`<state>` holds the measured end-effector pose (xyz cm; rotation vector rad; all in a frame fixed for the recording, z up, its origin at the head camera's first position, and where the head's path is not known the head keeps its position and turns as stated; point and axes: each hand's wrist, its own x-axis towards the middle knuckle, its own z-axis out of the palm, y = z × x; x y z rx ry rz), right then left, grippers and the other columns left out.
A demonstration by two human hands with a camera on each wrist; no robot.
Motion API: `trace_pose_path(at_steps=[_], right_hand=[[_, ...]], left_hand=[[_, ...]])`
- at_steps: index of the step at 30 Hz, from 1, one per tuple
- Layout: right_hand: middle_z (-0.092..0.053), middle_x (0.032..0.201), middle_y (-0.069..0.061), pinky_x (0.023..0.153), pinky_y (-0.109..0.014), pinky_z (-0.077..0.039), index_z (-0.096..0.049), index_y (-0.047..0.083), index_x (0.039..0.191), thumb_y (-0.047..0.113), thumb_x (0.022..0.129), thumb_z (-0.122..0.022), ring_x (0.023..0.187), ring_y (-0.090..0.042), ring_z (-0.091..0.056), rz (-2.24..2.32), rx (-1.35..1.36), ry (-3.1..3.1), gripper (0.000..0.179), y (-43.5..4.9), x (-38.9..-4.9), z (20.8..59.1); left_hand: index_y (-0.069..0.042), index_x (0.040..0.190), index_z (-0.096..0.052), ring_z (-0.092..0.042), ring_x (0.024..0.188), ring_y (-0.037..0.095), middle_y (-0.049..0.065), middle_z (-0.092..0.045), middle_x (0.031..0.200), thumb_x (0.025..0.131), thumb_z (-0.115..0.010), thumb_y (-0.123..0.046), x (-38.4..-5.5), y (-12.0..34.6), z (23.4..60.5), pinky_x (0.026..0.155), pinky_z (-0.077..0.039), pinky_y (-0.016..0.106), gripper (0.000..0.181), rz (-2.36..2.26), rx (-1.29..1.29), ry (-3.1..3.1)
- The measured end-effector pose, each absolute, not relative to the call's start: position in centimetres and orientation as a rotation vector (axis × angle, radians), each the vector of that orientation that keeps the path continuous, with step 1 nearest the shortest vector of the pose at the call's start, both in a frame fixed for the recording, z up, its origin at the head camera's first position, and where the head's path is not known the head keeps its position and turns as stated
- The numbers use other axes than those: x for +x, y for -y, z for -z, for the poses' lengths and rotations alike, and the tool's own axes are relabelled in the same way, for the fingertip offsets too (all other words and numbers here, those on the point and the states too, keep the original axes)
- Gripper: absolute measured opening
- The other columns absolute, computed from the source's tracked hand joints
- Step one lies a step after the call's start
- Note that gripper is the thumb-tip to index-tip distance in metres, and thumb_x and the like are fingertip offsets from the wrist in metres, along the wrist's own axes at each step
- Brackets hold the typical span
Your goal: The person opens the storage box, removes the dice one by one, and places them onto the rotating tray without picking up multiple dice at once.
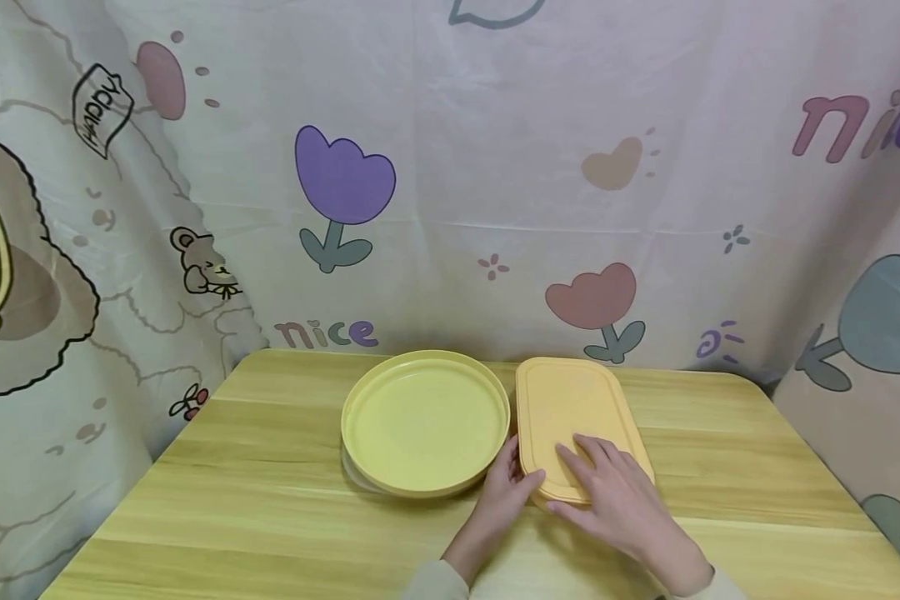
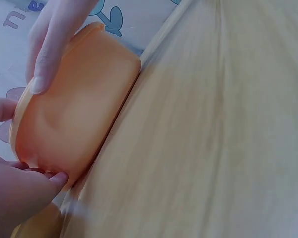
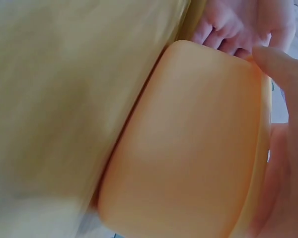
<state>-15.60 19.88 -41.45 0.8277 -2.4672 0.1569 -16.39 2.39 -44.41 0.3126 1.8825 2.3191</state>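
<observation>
An orange rectangular food container (image 1: 570,400) with a matching lid sits on the table, right of the middle. My left hand (image 1: 498,496) holds its near left corner, thumb at the lid's rim and fingers against the side wall. Across the near right part of the lid rests my right hand (image 1: 622,500), fingers spread on top and thumb by the near edge. The left wrist view shows the container's side wall (image 2: 84,94) standing on the table, with the left fingers (image 2: 59,178) bent against it. Both hands touch the container.
Just left of the container stands a round yellow dish (image 1: 426,425), with a pale edge showing beneath its lower left. The wooden table (image 1: 270,500) ends at the back against a printed curtain (image 1: 465,167), which also hangs along both sides.
</observation>
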Motion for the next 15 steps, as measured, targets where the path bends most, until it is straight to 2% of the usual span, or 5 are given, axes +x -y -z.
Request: trace_pose_path(at_steps=[3, 9, 15], right_hand=[[-0.053, 0.114, -0.019, 0.078, -0.048, -0.041, -0.061, 0.006, 0.113, 0.063, 0.075, -0.056, 0.104, -0.033, -0.049, -0.141, 0.834, 2.454, 0.068, -20.0, -15.6, 41.5], [-0.053, 0.114, -0.019, 0.079, -0.047, -0.041, -0.061, 0.007, 0.113, 0.060, 0.075, -0.057, 0.105, -0.033, -0.048, -0.106, 0.845, 2.453, 0.066, -20.0, -15.5, 41.6], [-0.054, 0.112, -0.018, 0.076, -0.046, -0.042, -0.062, 0.007, 0.112, 0.061, 0.075, -0.054, 0.101, -0.033, -0.050, -0.063, 0.850, 2.448, 0.065, -20.0, -15.8, 41.6]], left_hand=[[0.002, 0.141, -0.018, -0.038, 0.122, 0.028, 0.018, -0.034, 0.137, 0.090, -0.054, -0.014, -16.6, -2.3, 44.5, 0.094, -0.036, 0.033, 0.065, -2.306, 0.321, -1.873], [0.005, 0.140, -0.019, -0.029, 0.128, 0.033, 0.022, -0.028, 0.140, 0.093, -0.051, -0.027, -16.9, -1.4, 44.3, 0.099, -0.028, 0.041, 0.065, -2.222, 0.306, -1.899], [0.002, 0.140, -0.025, -0.030, 0.127, 0.032, 0.019, -0.031, 0.140, 0.097, -0.030, -0.041, -17.1, -0.9, 44.1, 0.100, -0.027, 0.044, 0.061, -2.215, 0.263, -1.841]])
